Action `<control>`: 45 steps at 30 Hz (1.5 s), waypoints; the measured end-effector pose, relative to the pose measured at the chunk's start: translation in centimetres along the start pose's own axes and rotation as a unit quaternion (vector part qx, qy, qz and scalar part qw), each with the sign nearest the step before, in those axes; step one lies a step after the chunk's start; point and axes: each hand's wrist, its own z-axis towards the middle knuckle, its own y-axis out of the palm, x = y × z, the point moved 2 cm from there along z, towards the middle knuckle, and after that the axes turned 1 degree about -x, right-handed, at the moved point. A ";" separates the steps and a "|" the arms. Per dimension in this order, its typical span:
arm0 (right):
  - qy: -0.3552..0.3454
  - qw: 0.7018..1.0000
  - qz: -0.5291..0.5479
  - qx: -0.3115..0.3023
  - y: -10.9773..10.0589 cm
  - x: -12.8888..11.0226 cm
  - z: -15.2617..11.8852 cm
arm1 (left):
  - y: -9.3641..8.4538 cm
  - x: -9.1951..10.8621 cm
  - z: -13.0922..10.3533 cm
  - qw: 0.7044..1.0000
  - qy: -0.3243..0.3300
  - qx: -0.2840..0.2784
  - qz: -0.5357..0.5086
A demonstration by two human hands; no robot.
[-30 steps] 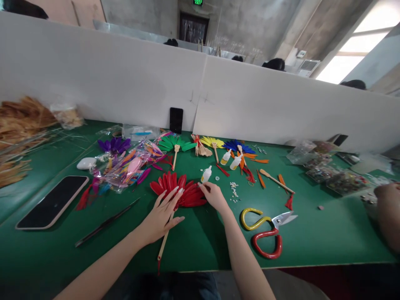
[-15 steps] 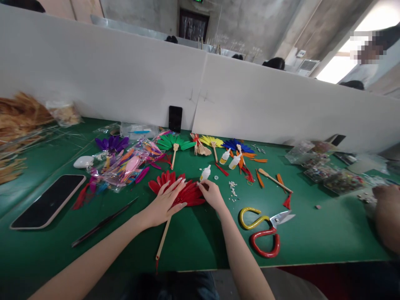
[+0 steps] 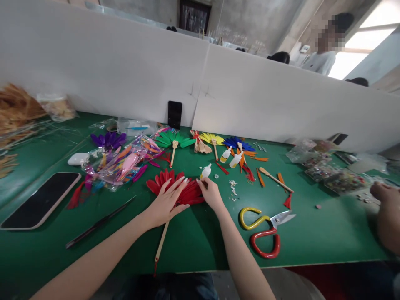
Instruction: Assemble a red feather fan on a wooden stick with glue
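A red feather fan point(image 3: 159, 183) lies on the green table, its thin wooden handle pointing toward me. My left hand point(image 3: 165, 204) rests flat across the feathers with its fingers spread. At the fan's right edge, my right hand point(image 3: 211, 193) has thumb and forefinger pinched together at a feather; whether anything small is between the fingertips is hidden. Just behind those fingertips is a white glue bottle point(image 3: 205, 171). Small white beads point(image 3: 233, 188) are scattered to the right of my right hand.
Scissors point(image 3: 268, 231) lie right of my right forearm, tweezers point(image 3: 100, 223) and a phone point(image 3: 42, 200) to the left. Green point(image 3: 175, 141), yellow and blue fans stand behind, beside bagged feathers point(image 3: 125, 162). Another person's hand point(image 3: 387, 212) is at the far right.
The view has shifted slightly, and the items at the left sit a little farther left. Both hands remain on the red fan. The person beyond the partition has moved left.
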 end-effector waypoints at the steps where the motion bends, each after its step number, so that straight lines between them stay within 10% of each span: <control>1: -0.001 1.000 -0.001 0.001 0.0 -0.1 0.0 | 0.0 0.0 0.0 1.000 -0.001 0.001 0.000; 15: -0.006 0.999 -0.043 0.027 0.3 -0.7 0.1 | -0.2 0.1 0.1 1.000 -0.004 -0.002 0.003; 24: -0.062 0.973 -0.192 0.112 -1.0 -3.6 -1.3 | -3.2 -0.3 -2.0 0.983 -0.120 0.127 0.052; 33: -0.106 0.924 -0.362 -0.065 1.3 -5.9 1.8 | 1.1 3.6 -6.4 0.987 -0.073 0.071 0.121; 45: -0.079 0.904 -0.399 -0.129 2.0 -6.2 3.2 | 1.3 3.6 -6.5 0.985 -0.065 0.055 0.150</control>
